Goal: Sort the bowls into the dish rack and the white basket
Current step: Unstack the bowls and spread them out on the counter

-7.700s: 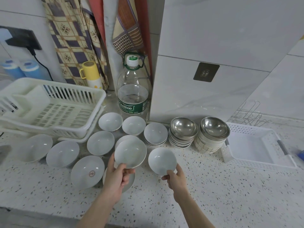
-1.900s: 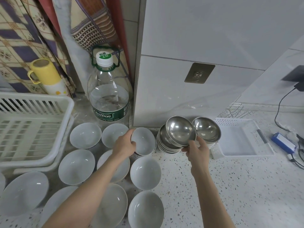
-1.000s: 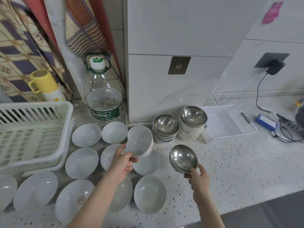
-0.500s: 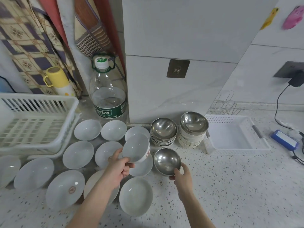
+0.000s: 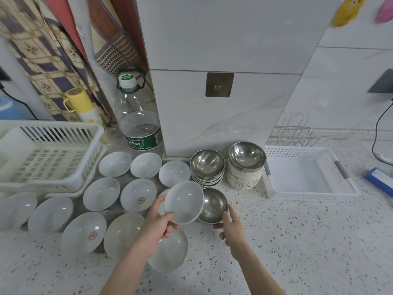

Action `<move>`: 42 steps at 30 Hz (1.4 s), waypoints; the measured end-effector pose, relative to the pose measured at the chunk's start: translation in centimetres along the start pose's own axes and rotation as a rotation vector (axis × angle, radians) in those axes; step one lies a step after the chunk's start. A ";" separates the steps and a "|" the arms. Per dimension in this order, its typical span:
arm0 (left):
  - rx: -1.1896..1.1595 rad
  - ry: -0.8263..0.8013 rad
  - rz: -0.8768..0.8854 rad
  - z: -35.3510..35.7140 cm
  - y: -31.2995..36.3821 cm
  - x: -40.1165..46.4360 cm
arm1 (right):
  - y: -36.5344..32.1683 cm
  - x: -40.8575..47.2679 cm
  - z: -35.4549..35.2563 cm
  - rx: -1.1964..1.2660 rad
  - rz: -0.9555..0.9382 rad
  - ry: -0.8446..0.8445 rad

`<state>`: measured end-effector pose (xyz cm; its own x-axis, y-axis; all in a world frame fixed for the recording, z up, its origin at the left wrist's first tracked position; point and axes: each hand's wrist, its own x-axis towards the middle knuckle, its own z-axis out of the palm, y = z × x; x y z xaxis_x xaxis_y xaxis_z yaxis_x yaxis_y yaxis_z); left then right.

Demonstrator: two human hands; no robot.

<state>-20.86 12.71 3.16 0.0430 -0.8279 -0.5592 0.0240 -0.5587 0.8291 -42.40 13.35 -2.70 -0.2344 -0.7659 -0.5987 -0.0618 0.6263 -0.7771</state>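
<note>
So far neither the dish rack nor the white basket holds a bowl: left-hand fingers pinch a white bowl, right-hand fingers grip a steel bowl beside it, the rest wait on the desk.

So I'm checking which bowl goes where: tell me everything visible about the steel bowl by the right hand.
The steel bowl is round, shiny metal, upright and empty, on the speckled counter before two bowl stacks. The right hand holds its near rim. The white bowl in the left hand overlaps its left side.
</note>
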 end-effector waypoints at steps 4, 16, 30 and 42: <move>0.146 -0.040 0.061 1.8 -0.4 -1.4 | 0.2 -0.1 -1.4 -0.047 0.034 -0.038; 0.443 -0.088 0.048 5.2 -6.4 -4.2 | 4.1 -5.0 -5.0 0.009 -0.227 -0.235; 0.751 -0.103 0.162 6.5 -8.6 -4.6 | 6.4 -4.3 -5.2 -0.216 -0.234 -0.230; 1.059 -0.211 0.100 6.5 -7.6 -4.5 | 7.1 -3.9 -4.6 -0.277 -0.263 -0.235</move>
<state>-27.75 20.37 -0.65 -0.1787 -0.8072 -0.5625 -0.8488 -0.1627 0.5030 -46.34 21.49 -4.99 0.0487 -0.8966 -0.4401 -0.3549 0.3964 -0.8467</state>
